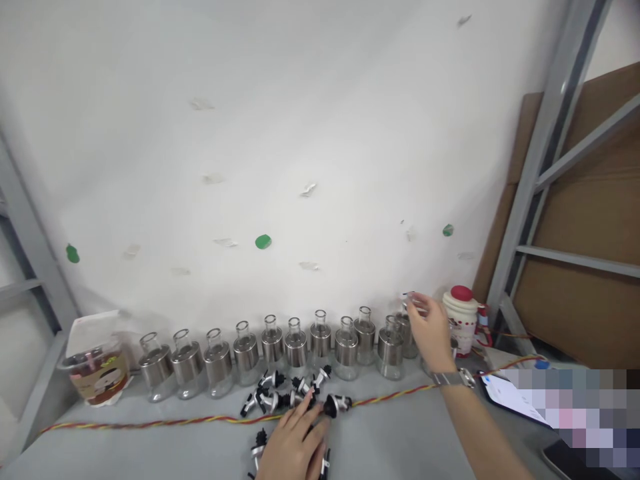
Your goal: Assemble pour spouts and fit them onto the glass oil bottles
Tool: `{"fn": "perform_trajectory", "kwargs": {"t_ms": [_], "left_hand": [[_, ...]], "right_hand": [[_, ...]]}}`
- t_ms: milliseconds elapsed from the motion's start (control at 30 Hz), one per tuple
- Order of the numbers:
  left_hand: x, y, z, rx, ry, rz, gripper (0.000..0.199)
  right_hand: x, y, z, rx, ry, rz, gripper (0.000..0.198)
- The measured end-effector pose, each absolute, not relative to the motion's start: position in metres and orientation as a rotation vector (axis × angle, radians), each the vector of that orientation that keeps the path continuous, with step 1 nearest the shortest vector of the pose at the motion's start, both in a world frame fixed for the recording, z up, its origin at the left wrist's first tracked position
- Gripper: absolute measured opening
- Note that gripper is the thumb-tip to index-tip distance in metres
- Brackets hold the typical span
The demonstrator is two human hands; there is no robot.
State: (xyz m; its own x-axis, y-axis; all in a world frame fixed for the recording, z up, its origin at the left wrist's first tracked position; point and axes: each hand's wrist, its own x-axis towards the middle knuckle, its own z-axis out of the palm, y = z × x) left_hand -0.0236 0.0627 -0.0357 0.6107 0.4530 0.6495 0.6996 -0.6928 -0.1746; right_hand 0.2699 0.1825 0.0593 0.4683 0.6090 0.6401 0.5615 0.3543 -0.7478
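Note:
My right hand (430,327), with a watch on its wrist, is at the neck of a glass bottle (407,343) toward the right end of a row. Its fingers are pinched together at the bottle's top; a small dark tip shows there, but what they grip is mostly hidden. My left hand (297,440) rests palm down, fingers stretched out, over loose bottle pourers with black ribbed stoppers and silvery bodies. One pourer (337,405) lies by its fingertips, another pourer (257,447) beside its wrist side. Other pourers are partly covered by the hand.
Several clear bottles with metal sleeves, such as this bottle (217,363), stand along the white wall. A red-yellow twisted cord (170,421) crosses the grey table. A food tub (97,377) stands left; a red-lidded jar (460,320) and a phone (515,397) are right.

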Motion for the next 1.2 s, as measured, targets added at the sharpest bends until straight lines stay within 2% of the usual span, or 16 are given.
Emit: {"fn": "perform_trajectory", "kwargs": {"t_ms": [333,667,900,1000,1200], "left_hand": [[-0.029,0.067,-0.041,-2.424,-0.927,-0.726,0.030],[-0.027,0.074,-0.043,-2.326,-0.834,-0.821,0.022],[-0.028,0.076,-0.048,-2.333,-0.843,-0.861,0.023],[-0.028,0.075,-0.050,-2.354,-0.845,-0.831,0.026],[-0.025,0.070,-0.048,-2.331,-1.076,-0.733,0.046]], "right_hand": [[0.288,0.222,0.029,-1.473,-1.089,-0.025,0.045],[0.285,0.222,0.011,-1.376,-1.095,0.105,0.051],[0.277,0.222,0.000,-1.267,-1.055,0.176,0.042],[0.275,0.219,0.001,-1.254,-1.019,0.177,0.040],[0.268,0.213,0.005,-1.240,-0.972,0.175,0.044]]}}
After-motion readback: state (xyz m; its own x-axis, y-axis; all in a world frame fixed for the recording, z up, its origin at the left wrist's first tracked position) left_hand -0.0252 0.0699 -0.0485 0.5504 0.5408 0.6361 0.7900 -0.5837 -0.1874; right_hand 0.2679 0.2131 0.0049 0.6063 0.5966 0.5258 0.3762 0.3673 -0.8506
